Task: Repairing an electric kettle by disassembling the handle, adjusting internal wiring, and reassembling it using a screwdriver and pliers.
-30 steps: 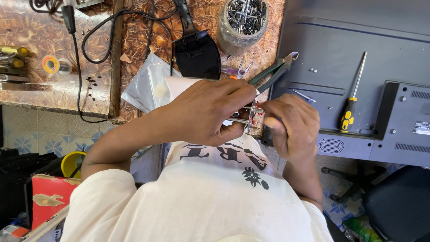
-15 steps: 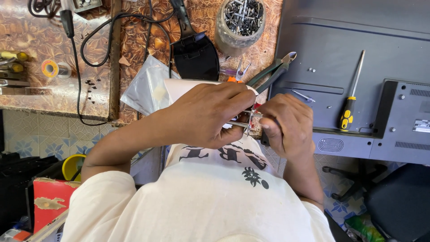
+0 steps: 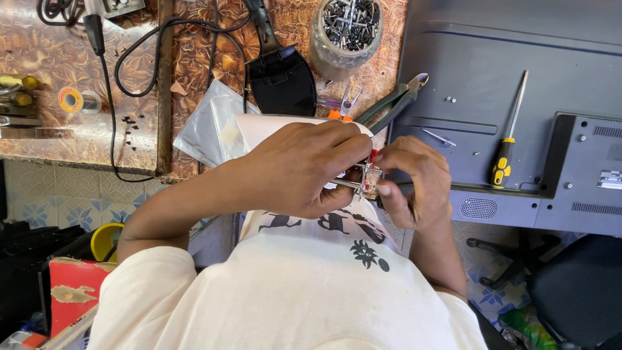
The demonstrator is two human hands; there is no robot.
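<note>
My left hand [image 3: 304, 165] and my right hand [image 3: 411, 178] meet in front of my chest, over my white printed shirt [image 3: 324, 259]. Between them is a small metal part with a red piece [image 3: 368, 175]. My left hand is closed around a thin metal tool whose tip reaches the part. The fingers of my right hand pinch the part from the right. Much of the part is hidden by my fingers.
Green-handled pliers [image 3: 395, 104] lie at the edge of a grey TV back panel [image 3: 492, 58], which also carries a yellow-and-black screwdriver [image 3: 508, 139]. A jar of screws [image 3: 346, 29], a black device with a cable [image 3: 282, 78], a clear plastic bag [image 3: 207, 126] and a solder reel [image 3: 70, 100] sit on the patterned bench.
Both hands stay together on the small part, with only slight finger shifts. The view has drifted a little.
</note>
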